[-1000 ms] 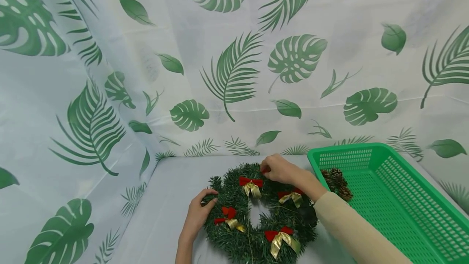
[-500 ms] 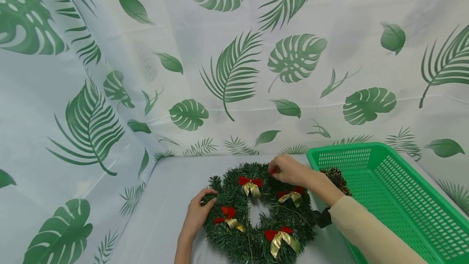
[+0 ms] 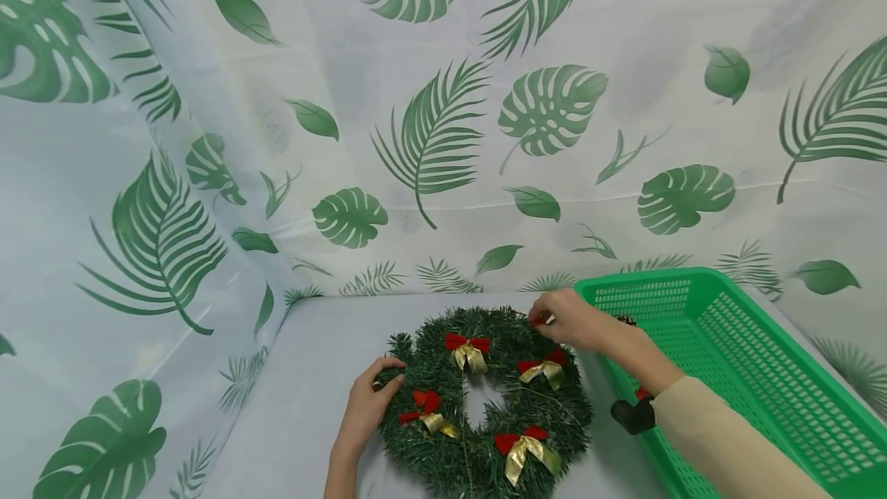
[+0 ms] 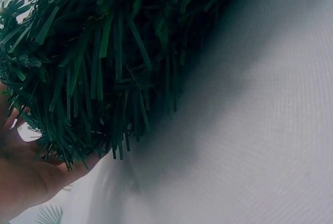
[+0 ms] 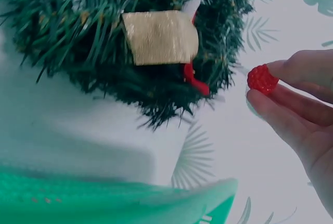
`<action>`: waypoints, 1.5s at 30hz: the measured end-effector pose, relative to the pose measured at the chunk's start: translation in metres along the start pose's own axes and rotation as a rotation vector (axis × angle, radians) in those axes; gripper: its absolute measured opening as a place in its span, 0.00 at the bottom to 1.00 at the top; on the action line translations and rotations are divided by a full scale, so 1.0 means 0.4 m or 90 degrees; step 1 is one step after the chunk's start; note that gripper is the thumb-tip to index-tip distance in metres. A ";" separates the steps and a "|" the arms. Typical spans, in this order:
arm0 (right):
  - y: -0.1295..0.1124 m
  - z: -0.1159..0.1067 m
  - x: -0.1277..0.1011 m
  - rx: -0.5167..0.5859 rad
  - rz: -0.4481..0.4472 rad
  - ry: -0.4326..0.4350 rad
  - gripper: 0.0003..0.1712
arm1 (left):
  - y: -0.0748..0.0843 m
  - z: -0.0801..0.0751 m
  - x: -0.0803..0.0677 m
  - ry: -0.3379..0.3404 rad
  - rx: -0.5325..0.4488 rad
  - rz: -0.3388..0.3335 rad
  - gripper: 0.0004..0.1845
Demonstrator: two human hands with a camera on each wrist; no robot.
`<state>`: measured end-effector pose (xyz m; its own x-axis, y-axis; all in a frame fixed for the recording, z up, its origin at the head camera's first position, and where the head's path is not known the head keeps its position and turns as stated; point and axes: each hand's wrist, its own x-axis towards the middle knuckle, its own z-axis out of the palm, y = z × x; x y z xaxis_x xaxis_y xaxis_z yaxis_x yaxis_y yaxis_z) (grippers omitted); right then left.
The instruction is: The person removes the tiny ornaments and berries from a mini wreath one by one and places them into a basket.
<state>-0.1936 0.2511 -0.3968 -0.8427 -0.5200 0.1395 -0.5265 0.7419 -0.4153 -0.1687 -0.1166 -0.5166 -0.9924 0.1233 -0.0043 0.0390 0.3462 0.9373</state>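
Observation:
A green artificial wreath (image 3: 433, 337) lies on the white tabletop, trimmed with several red bows that have gold ribbon tails, such as the bow (image 3: 524, 445) at its near side. My left hand (image 3: 367, 405) grips the wreath's left edge, thumb and fingers on either side of the greenery; in the left wrist view the bristles hide most of the fingers. At the upper right edge of the wreath, my right hand (image 3: 571, 320) pinches a small bumpy red berry (image 5: 263, 79) between thumb and fingertips. The right wrist view shows the berry just outside the greenery, near a gold ribbon (image 5: 160, 39).
A green plastic basket (image 3: 755, 360) stands at the right, under my right forearm. Part of a pine cone (image 3: 626, 320) shows inside it behind the wrist. A dark device (image 3: 634, 416) sits at the right wrist. Leaf-printed white curtain (image 3: 443, 137) closes off the back and left.
My right hand has moved right along the wreath's far edge, carrying the red berry. My left hand keeps its hold on the wreath, and the view has shifted slightly.

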 end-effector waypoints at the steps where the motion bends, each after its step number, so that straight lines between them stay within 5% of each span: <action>1: 0.002 -0.003 -0.004 0.001 0.001 0.004 0.08 | 0.001 -0.003 0.000 0.001 -0.001 0.000 0.13; 27: 0.100 -0.083 -0.157 -0.019 0.081 0.083 0.07 | 0.000 -0.003 -0.008 0.016 0.007 0.005 0.13; 45: 0.163 -0.056 -0.252 -0.024 0.118 0.035 0.07 | 0.006 0.004 -0.007 0.009 0.004 0.009 0.13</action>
<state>-0.1456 0.3615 -0.4178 -0.9303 -0.3489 0.1134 -0.3640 0.8390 -0.4046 -0.1658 -0.1148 -0.5149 -0.9932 0.1157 0.0138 0.0538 0.3504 0.9350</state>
